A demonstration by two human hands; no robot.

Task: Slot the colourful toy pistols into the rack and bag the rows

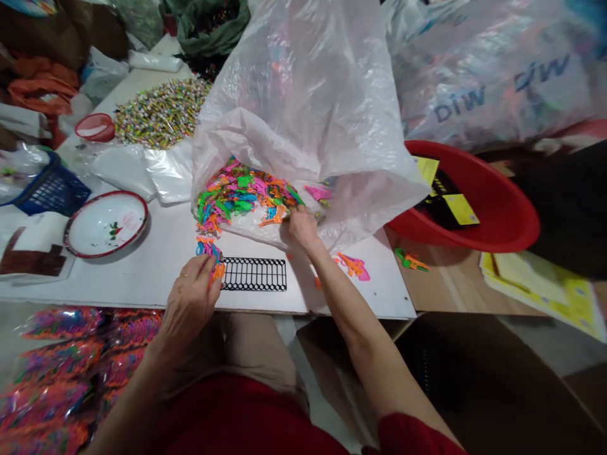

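My left hand (193, 287) is closed over small bright plastic pieces (208, 249) in blue and orange at the left end of a black plastic grid rack (255, 274). The rack lies flat on the white tabletop. My right hand (303, 224) reaches to the mouth of a big clear plastic bag (313, 88), at the right edge of a heap of small coloured plastic pieces (246, 189). Its fingers are bent, and what they hold, if anything, is hidden. Right of my right forearm lie loose orange and pink pieces (353, 265), shaped like toy pistols.
A red basin (512, 215) holding black and yellow cards stands at the right. To the left are an enamel dish (107, 224), a blue basket (54, 183) and a pile of small wrapped items (161, 114). Filled packets (61, 366) lie below the table's front edge.
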